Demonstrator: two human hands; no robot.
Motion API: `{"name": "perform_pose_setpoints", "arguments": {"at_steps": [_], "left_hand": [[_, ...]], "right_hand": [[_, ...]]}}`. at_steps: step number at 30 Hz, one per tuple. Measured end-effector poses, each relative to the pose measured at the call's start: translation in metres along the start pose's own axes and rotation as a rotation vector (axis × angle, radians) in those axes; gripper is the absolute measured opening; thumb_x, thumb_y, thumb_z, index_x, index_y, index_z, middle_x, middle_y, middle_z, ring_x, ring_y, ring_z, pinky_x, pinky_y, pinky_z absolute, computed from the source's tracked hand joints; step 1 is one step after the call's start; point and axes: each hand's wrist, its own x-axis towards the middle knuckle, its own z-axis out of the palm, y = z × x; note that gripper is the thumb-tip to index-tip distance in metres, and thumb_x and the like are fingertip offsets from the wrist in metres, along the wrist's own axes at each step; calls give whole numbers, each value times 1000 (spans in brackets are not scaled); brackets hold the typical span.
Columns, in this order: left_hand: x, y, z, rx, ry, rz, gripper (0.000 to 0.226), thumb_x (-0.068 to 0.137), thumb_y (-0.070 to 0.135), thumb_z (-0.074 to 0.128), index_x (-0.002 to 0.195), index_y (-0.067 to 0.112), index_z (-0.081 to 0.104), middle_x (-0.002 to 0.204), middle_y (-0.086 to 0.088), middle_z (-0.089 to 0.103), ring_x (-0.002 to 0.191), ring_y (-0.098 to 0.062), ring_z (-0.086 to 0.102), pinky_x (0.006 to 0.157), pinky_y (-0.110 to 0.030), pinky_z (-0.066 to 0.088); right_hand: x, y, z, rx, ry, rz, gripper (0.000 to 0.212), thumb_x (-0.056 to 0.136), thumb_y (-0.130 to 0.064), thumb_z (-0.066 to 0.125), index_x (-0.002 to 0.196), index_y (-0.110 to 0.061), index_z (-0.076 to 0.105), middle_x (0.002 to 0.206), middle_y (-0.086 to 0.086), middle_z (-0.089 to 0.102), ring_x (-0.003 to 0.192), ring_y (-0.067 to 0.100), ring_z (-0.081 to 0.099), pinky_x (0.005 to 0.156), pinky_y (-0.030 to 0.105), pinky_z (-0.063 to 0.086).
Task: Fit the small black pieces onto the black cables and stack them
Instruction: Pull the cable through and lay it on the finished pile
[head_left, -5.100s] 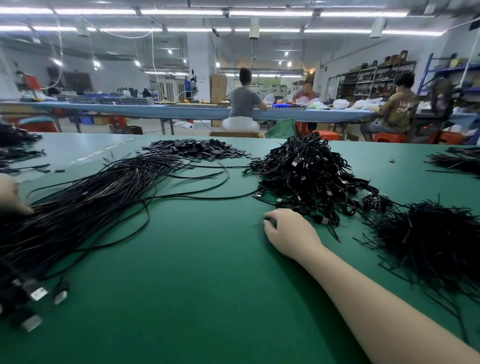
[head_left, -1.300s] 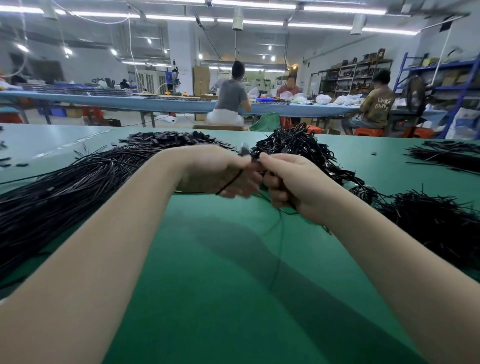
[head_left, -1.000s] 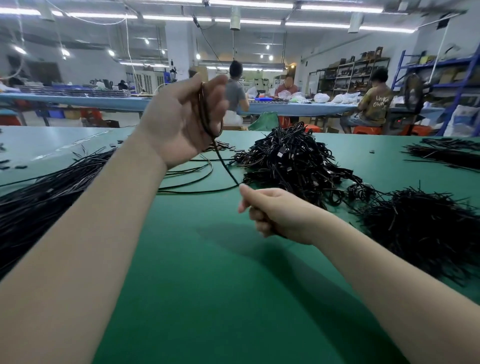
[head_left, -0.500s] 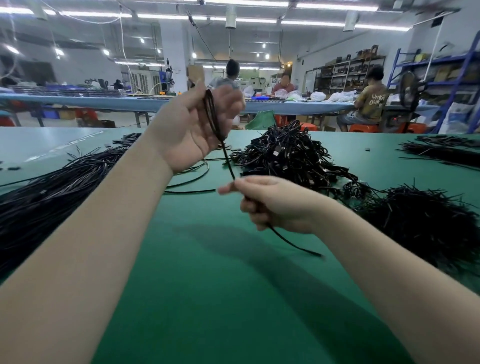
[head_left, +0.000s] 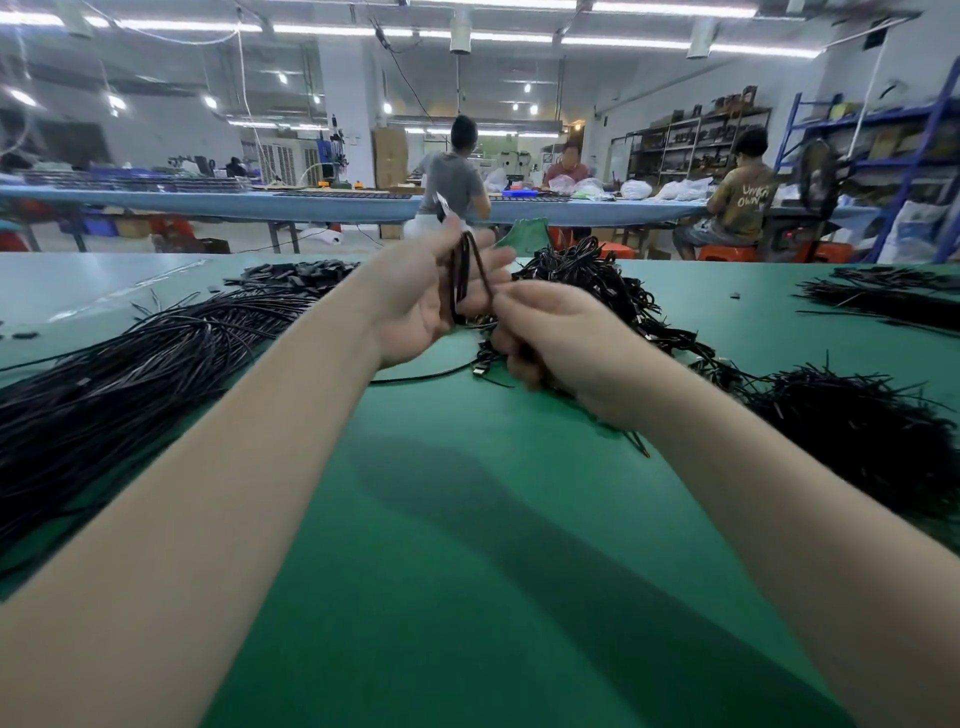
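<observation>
Black and thin, the looped cable (head_left: 464, 280) sits in my left hand (head_left: 415, 301), thumb curled on it, above the smooth green table (head_left: 467, 519). My right hand (head_left: 550, 338) pinches its tail at 3 o'clock. A messy cable pile (head_left: 597, 280) lies at 12 o'clock.

The right hand (head_left: 558, 340) at frame centre is motion-blurred, its curled fingers hiding what they pinch. The long straight black cable bundle (head_left: 119, 374) runs off the left edge, and the frayed black strand pile (head_left: 872, 436) off the right.
</observation>
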Motion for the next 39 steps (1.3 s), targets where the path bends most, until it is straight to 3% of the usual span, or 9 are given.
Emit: {"name": "perform_pose_setpoints", "arguments": {"at_steps": [2,5,9,16,22,27,31,35,39], "left_hand": [[-2,5,-2,-106,-51,23,37,103,37,35,111,14,64,87,5,73,78,-8,69,68,-21,48],[-6,9,-3,-208,-108,38,35,104,35,34,97,18,64,61,12,52,56,-5,54,61,-19,38],[-4,5,-3,-200,-147,10,30,102,27,33,82,19,55,52,10,34,47,-6,33,50,-18,30],[4,-24,3,-28,-140,-133,31,104,30,34,81,17,49,59,7,45,50,-7,44,49,-16,37],[8,-33,5,163,58,-120,27,100,34,47,82,19,60,83,3,56,70,-13,56,78,-28,46],[10,-39,7,12,13,-113,29,102,34,41,80,22,56,96,5,69,65,-8,62,71,-24,43],[12,-43,7,-67,29,-125,28,101,30,45,81,17,59,83,2,64,70,-12,60,74,-26,51],[15,-48,9,-7,68,-104,28,101,32,45,83,18,61,81,4,62,72,-13,56,79,-27,48],[18,-57,11,95,106,-90,31,101,37,45,78,24,62,73,13,65,56,-3,54,55,-15,44]], "right_hand": [[-2,13,7,32,-71,37,24,101,-27,45,96,-16,66,55,-9,53,46,8,48,48,20,41],[-7,34,6,-64,-169,151,31,97,-42,47,86,-25,70,71,-9,69,68,9,64,74,27,48],[-5,48,-9,-73,-29,245,28,95,-46,50,94,-27,70,98,-9,74,91,11,67,95,37,46],[0,37,-10,256,36,239,16,93,-36,59,93,-22,67,74,-8,70,75,11,71,75,28,55],[1,46,-11,232,154,217,12,95,-23,58,92,-18,68,56,-12,64,53,6,61,73,29,57],[1,42,-2,89,106,172,24,99,-34,48,91,-21,66,75,-10,59,52,4,55,66,26,51],[-3,40,6,-201,61,12,41,92,-41,59,92,0,59,62,-7,42,50,6,37,53,24,34],[-2,45,11,-492,157,-36,32,94,-42,54,83,-12,50,60,-9,43,49,7,37,44,19,24],[-3,52,16,-661,223,19,34,99,-46,36,91,-14,44,86,4,58,78,26,56,64,34,41]]}}
